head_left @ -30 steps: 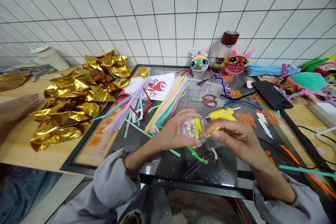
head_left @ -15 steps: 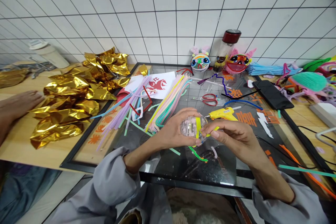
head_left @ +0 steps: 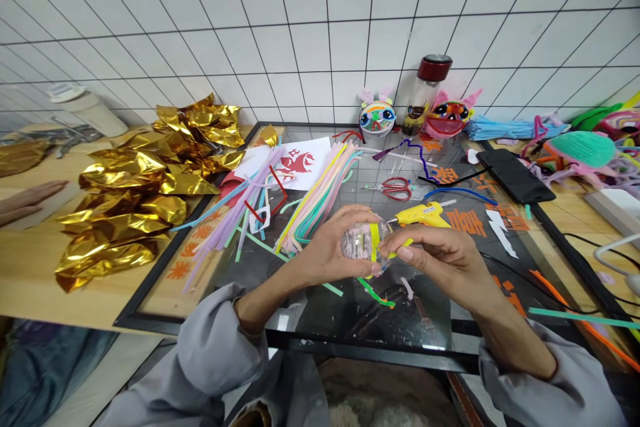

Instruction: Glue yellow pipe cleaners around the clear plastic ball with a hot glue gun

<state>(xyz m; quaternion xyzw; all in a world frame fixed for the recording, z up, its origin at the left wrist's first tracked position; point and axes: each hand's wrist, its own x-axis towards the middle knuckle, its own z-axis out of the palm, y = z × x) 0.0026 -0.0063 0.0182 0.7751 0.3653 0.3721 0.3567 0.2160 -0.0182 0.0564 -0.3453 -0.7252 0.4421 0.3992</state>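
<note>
My left hand [head_left: 330, 247] is wrapped around a clear plastic ball [head_left: 357, 241] with a pinkish covering and a yellow strip on it. Between the thumb and fingers of my right hand [head_left: 435, 253] is a yellow pipe cleaner [head_left: 403, 247], pressed to the right side of the ball. A yellow glue gun [head_left: 423, 215] lies just behind my right hand, its nozzle pointing at the ball. Below the ball, a green pipe cleaner piece [head_left: 375, 292] and a short pale piece [head_left: 407, 288] rest on the dark glass tabletop.
Bundled pastel pipe cleaners [head_left: 320, 197], red-handled scissors [head_left: 397, 189] and a black phone [head_left: 517, 175] lie around the hands. Gold foil [head_left: 125, 207] covers the left, near another person's hand [head_left: 35, 203]. Decorated balls [head_left: 377, 118] and a bottle [head_left: 425, 93] stand along the wall.
The view has shifted slightly. Both my hands keep the same hold on the ball and the yellow strip. The other person's hand at the left has drawn back toward the picture's edge.
</note>
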